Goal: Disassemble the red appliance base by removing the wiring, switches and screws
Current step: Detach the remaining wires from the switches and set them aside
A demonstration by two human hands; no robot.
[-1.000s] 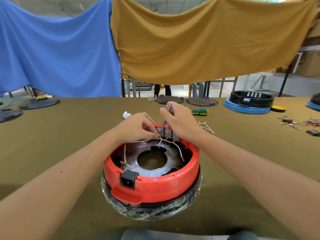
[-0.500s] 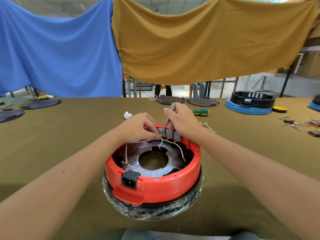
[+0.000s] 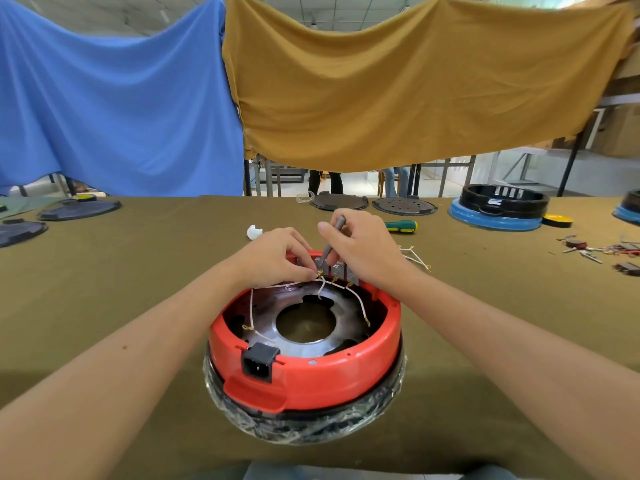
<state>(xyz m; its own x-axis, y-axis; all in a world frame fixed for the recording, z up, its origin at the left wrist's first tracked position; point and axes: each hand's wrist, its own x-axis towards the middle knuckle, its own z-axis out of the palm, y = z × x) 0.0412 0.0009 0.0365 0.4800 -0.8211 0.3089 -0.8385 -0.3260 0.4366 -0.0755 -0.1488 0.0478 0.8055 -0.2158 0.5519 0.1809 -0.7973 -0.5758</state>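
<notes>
Base position: the red appliance base (image 3: 308, 368) sits on the desk (image 3: 138, 265) directly in front of me, open side up.
Work point: the switch row (image 3: 337, 270) stands at the far inner rim, white wiring (image 3: 356, 299) running from its terminals.
Left hand (image 3: 273, 259): my fingers pinch the brass terminal (image 3: 319, 273) at the left end of the row.
Right hand (image 3: 360, 245): my fingers grip a thin grey tool (image 3: 330, 242).
Tool axis: tilted, tip down and nearward onto the leftmost switch, just beyond my left fingertips.
Nearer hand: both touch the work point; my judgement is the left pulls nearward while the tool levers.

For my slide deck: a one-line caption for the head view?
Left hand pinches wiring while right hand works a tool at the red base.
</notes>
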